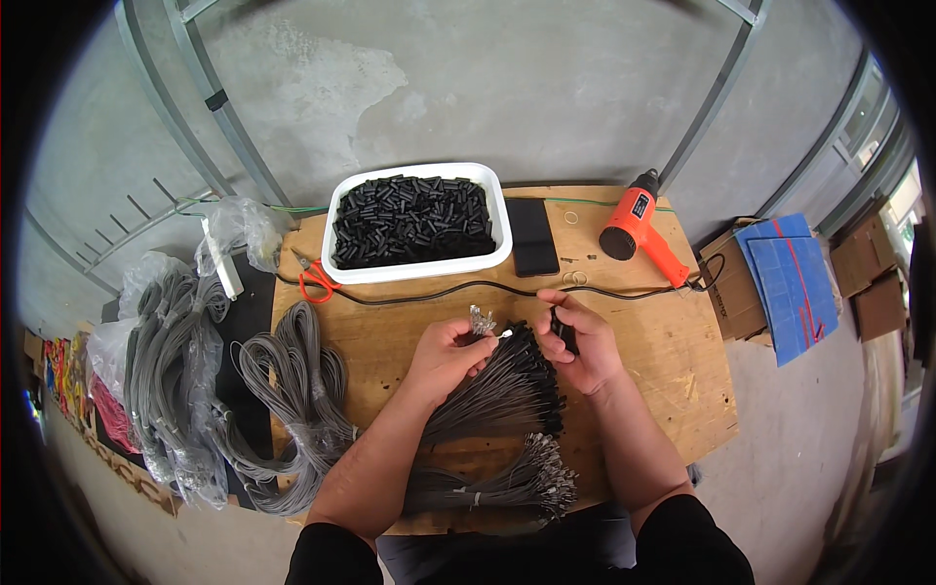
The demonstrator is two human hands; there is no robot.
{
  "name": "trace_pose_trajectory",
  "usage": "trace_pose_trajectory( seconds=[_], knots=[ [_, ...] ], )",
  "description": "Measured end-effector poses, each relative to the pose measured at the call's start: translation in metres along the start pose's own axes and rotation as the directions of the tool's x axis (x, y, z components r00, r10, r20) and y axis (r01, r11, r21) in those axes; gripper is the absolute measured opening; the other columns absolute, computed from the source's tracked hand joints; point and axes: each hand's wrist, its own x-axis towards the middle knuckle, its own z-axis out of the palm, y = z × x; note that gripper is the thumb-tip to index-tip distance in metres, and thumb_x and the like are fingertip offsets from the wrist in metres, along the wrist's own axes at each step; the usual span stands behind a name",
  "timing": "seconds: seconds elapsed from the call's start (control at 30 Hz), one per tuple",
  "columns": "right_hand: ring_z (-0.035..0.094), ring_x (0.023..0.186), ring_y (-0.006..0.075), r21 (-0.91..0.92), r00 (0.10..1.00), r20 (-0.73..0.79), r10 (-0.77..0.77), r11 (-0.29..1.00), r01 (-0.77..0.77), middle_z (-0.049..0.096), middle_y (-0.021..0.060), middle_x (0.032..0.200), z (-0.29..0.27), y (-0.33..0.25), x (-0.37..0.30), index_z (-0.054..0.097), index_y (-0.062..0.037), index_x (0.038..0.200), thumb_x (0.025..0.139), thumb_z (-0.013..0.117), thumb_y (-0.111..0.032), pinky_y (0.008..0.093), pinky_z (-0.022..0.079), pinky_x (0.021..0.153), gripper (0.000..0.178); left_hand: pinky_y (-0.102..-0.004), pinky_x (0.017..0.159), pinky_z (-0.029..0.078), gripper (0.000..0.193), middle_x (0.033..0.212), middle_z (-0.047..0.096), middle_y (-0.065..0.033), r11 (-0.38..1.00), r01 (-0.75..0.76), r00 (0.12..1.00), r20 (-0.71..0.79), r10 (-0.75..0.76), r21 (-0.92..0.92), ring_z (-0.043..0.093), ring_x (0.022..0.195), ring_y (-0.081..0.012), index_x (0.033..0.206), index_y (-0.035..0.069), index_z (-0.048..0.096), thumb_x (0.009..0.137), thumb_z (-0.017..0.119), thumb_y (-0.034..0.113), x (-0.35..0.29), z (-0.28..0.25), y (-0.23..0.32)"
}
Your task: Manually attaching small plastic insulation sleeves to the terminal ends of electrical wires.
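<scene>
Over the middle of the table, my left hand [450,359] is closed around several thin grey cables, and their metal-tipped ends [481,320] stick up above the fingers. One white-tipped end points right, toward my other hand. My right hand [588,343] is curled with small black tubes [563,331] between its fingers and palm. Below the hands lies a fan of grey cables [492,395] whose right ends carry black sleeves. Nearer to me rests a tied bundle of cables [478,492] with bare metal connectors at its right end.
A white tub [419,274] full of black tubes stands at the back, beside a dark phone [534,239]. An orange heat gun [641,229] lies back right; its black cord crosses the table. Orange-handled scissors [319,281] lie left of the tub. Coiled cables [292,390] cover the left side.
</scene>
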Motion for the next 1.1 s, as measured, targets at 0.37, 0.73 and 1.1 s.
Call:
trace_pose_trajectory(
  seconds=[0.37, 0.73, 1.1],
  knots=[
    [0.055, 0.069, 0.0127, 0.277, 0.991, 0.039, 0.131, 0.951, -0.137, 0.069, 0.0133, 0.095, -0.019, 0.004, 0.007, 0.062, -0.0044, 0.100, 0.099, 0.063, -0.010, 0.0193, 0.042, 0.051, 0.006, -0.0210, 0.058, 0.046, 0.010, 0.078, 0.064, 0.0007, 1.000, -0.013, 1.000, 0.002, 0.014, -0.016, 0.057, 0.064, -0.0060, 0.098, 0.002, 0.069, 0.092, 0.072, 0.009, -0.001, 0.000, 0.000],
    [0.058, 0.066, 0.0082, -0.297, 0.998, 0.015, -0.054, 0.953, 0.057, 0.072, 0.0074, 0.090, 0.001, 0.013, -0.002, 0.067, -0.0032, 0.111, 0.096, 0.069, -0.004, 0.0190, 0.040, 0.053, 0.016, -0.0210, 0.058, 0.046, 0.008, 0.077, 0.064, 0.0012, 0.999, -0.022, 1.000, 0.005, 0.022, -0.048, 0.057, 0.064, -0.0057, 0.097, 0.002, 0.069, 0.093, 0.072, 0.009, -0.002, 0.000, 0.001],
    [0.058, 0.067, 0.0045, -0.462, 0.996, -0.061, -0.063, 0.886, 0.028, 0.073, 0.0065, 0.091, 0.008, 0.019, -0.004, 0.070, -0.0020, 0.107, 0.092, 0.073, 0.000, 0.0160, 0.043, 0.057, 0.016, -0.0201, 0.058, 0.045, 0.009, 0.077, 0.063, 0.0019, 0.996, -0.086, 0.996, 0.033, 0.086, -0.016, 0.057, 0.065, -0.0047, 0.099, 0.002, 0.068, 0.093, 0.072, 0.008, -0.002, -0.001, 0.000]
  ],
)
